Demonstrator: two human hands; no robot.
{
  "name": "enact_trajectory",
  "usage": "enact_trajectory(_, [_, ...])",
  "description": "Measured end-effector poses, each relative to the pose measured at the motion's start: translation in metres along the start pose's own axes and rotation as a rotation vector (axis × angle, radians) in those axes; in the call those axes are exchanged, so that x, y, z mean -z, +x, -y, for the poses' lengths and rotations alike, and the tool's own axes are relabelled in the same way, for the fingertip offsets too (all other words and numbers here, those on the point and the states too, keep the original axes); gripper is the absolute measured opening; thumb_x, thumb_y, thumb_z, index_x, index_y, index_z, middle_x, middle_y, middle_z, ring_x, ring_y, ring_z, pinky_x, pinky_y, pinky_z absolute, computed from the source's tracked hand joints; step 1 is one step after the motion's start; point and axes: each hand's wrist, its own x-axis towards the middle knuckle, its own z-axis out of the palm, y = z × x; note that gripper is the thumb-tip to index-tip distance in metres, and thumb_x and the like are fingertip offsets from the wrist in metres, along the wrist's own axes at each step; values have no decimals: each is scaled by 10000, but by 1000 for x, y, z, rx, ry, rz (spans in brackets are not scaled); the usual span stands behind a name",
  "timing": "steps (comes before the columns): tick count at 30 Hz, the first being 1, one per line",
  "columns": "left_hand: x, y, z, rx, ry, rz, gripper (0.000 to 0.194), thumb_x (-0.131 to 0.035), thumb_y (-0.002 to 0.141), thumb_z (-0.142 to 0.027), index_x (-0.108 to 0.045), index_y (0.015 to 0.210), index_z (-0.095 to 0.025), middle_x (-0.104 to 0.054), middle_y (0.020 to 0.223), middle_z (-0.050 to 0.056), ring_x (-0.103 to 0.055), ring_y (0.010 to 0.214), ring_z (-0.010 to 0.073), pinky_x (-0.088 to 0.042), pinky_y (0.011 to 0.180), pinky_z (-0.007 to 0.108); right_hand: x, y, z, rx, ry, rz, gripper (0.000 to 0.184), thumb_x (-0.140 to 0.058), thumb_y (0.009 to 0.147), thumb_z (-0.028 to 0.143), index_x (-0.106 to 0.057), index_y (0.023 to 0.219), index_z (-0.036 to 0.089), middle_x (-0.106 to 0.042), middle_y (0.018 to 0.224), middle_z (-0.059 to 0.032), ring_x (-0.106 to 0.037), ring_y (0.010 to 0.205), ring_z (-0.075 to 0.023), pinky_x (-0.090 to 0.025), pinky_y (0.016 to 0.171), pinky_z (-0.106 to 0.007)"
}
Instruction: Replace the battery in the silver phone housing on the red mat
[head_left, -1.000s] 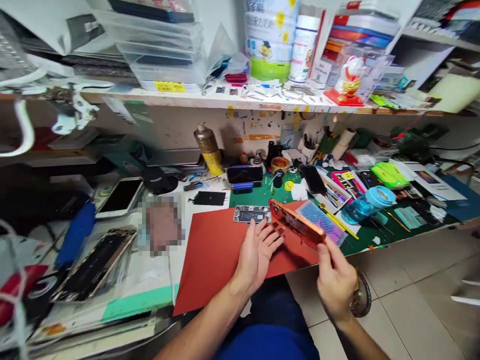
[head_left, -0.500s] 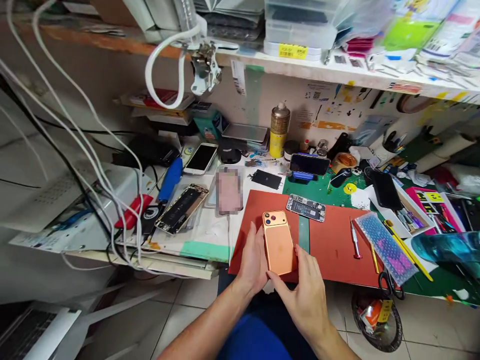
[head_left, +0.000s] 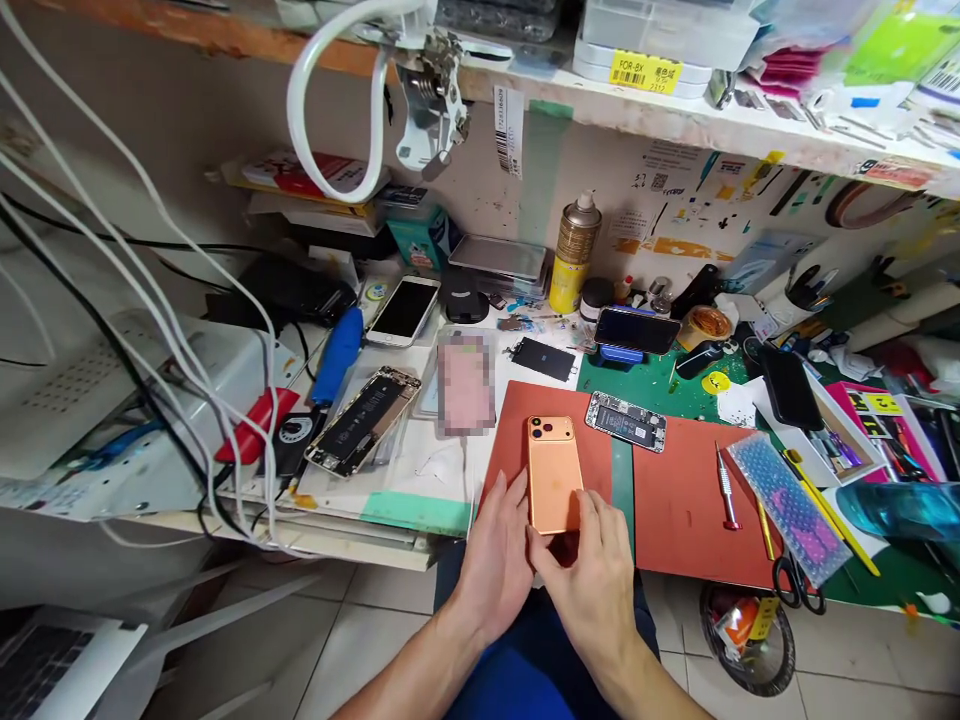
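Note:
An orange smartphone [head_left: 556, 478], its back and camera block facing up, is over the near part of the red-brown mat [head_left: 694, 500]. My right hand [head_left: 596, 565] grips its lower end, thumb at the bottom left corner and fingers along the right edge. My left hand [head_left: 491, 560] is beside the phone's left edge, palm turned inward and fingers stretched out; whether it touches the edge I cannot tell. Just beyond lies an opened phone body [head_left: 627, 421] with its battery showing. A black phone screen part [head_left: 544, 359] lies farther back.
At left are another opened phone [head_left: 364, 422], a white phone [head_left: 403, 311] and hanging white cables [head_left: 180, 260]. To the right lie a screwdriver [head_left: 726, 485], bubble wrap [head_left: 787, 510] and scissors [head_left: 799, 585]. A spray can [head_left: 575, 255] stands behind, under a loaded shelf [head_left: 675, 125].
The orange phone has come down and tilts flatter, still in my right hand. My left hand's fingers have slid lower along its left side. The camera view has shifted slightly.

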Motion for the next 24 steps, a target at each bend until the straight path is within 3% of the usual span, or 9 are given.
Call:
enact_trajectory(4, [23,-23,9,-29,23,-92,573,-616,1031,-552,-630,1501,-224,-565,1626,126,-490,1541,321,-414,1270,475,-7,-6,-1,48,-44,8,585,-693,1018,475,-530,1433,96,-669,1262,-257,-625,1129,-382,-607,913,-570])
enact_trajectory(7, [43,-44,9,-44,172,-192,646,-759,923,-567,-645,1477,-255,-587,1606,125,-551,1489,331,-499,1197,470,-11,-10,1,76,-62,12,590,-717,1008,472,-541,1411,78,-668,1258,-274,-624,1129,-389,-608,912,-564])
enact_trajectory(9, [54,-55,0,-69,377,-222,708,-803,862,-614,-664,1440,-230,-681,1485,159,-678,1330,354,-581,1086,484,-12,-13,3,79,-67,20,597,-720,1005,478,-542,1410,76,-671,1261,-279,-630,1117,-390,-606,910,-560])
enact_trajectory(12, [59,-60,-31,-225,855,-284,697,-703,871,-738,-722,1292,-182,-802,1130,158,-783,924,322,-646,842,465,-6,-10,-1,71,-51,45,592,-697,1018,495,-537,1425,96,-681,1277,-268,-635,1115,-386,-600,915,-555])
enact_trajectory(15, [47,-48,-69,-485,1345,-469,603,-589,929,-723,-707,1257,-230,-789,1041,106,-763,871,298,-621,789,435,10,12,-27,77,-9,53,472,-664,1046,437,-559,1401,142,-701,1265,-221,-639,1125,-361,-591,944,-536])
enact_trajectory(17, [30,-30,-90,-633,1627,-622,592,-545,962,-668,-630,1366,-244,-770,1110,108,-754,922,323,-604,811,468,22,41,-57,67,-56,65,389,-601,1073,391,-576,1385,161,-712,1257,-201,-641,1100,-351,-583,951,-539])
enact_trajectory(19, [9,-7,-103,-739,1843,-707,671,-543,979,-631,-521,1484,-190,-723,1244,173,-724,1098,387,-591,904,523,31,75,-91,102,-149,175,454,-542,1073,392,-549,1433,115,-682,1319,-240,-603,1213,-398,-551,1018,-598])
enact_trajectory(22, [-22,29,-111,-679,2055,-856,779,-545,994,-600,-408,1561,-85,-631,1324,300,-657,1216,483,-575,924,575,36,119,-129,160,-153,297,543,-600,985,355,-549,1469,116,-650,1415,-233,-558,1328,-425,-500,1107,-626])
enact_trajectory(24, [-37,49,-112,-631,2092,-913,831,-567,983,-606,-367,1585,-70,-592,1340,322,-643,1215,497,-566,924,567,35,136,-138,191,-137,351,597,-633,928,337,-550,1482,131,-641,1450,-210,-549,1354,-422,-485,1136,-617])
